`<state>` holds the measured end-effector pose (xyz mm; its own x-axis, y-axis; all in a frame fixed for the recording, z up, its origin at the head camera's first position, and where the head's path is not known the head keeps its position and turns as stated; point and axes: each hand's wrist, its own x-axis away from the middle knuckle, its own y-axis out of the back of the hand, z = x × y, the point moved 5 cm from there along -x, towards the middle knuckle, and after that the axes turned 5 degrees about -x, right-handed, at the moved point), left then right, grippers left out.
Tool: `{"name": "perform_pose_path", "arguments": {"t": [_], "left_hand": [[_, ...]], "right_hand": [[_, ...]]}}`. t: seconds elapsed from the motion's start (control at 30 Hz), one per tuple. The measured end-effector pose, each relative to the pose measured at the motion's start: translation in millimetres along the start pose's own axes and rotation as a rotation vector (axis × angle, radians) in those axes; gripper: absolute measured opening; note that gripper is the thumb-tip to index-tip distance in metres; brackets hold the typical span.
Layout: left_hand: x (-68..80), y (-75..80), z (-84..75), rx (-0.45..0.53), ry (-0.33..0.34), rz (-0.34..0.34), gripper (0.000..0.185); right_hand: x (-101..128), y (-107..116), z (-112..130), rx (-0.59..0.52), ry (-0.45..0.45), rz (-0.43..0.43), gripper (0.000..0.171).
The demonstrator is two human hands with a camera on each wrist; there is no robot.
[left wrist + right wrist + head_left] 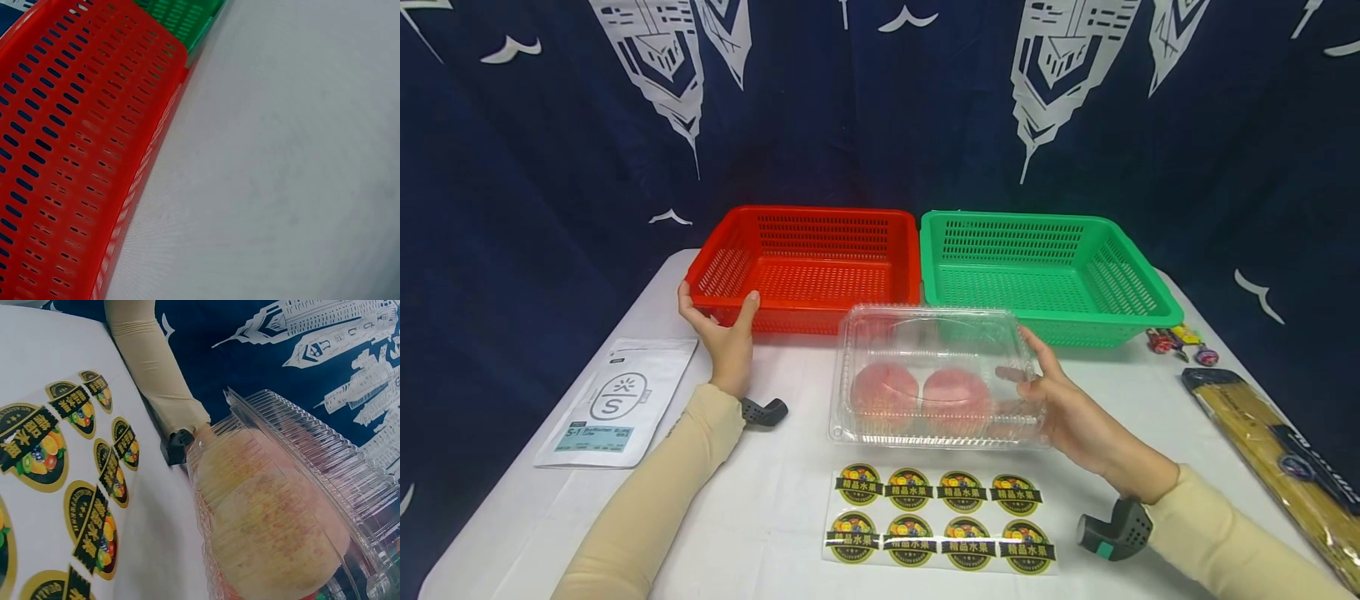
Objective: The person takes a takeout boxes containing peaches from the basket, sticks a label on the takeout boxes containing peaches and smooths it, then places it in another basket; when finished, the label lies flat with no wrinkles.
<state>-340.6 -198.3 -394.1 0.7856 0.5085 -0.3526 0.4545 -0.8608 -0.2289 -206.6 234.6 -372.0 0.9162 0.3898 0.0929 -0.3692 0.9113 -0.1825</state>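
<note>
Two hands, two separate jobs, as I read it from here. My left hand grips the near left corner of the red basket, thumb curled over the rim and fingers round the outside — a hold that looks meant to steady the basket on the bench. The left wrist view shows only the basket's slotted wall and bare bench, no fingers.

My right hand holds the clear clamshell box by its right end, fingers spread along the side and the thumb out of sight behind the plastic. The box sits at the centre of the head view, just in front of both baskets, lid down over two pink peaches; I judge it slightly raised or tipped, though I cannot tell for sure.

Below it lies the sticker sheet, eight round fruit labels within easy reach. The green basket stands touching the red one, upper right of centre.
</note>
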Motion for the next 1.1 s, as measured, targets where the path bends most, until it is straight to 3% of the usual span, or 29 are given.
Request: {"name": "perform_pose_path", "arguments": {"t": [0.37, 0.67, 0.93, 1.1], "left_hand": [[0.1, 0.5, -1.3, -0.015, 0.008, 0.006, 0.103], [9.7, -2.4, -21.1, 0.005, 0.03, 0.025, 0.1], [1.9, -0.5, -2.0, -0.024, 0.034, 0.024, 0.103], [1.5, 0.2, -0.8, -0.02, 0.032, 0.025, 0.104]], "right_hand": [[-3, 2, -16, -0.005, -0.022, -0.035, 0.095], [-9, 9, -27, 0.008, -0.05, -0.068, 0.095], [-11, 13, -24, 0.013, -0.104, -0.074, 0.099], [-13, 13, -21, 0.083, -0.137, -0.088, 0.101]]}}
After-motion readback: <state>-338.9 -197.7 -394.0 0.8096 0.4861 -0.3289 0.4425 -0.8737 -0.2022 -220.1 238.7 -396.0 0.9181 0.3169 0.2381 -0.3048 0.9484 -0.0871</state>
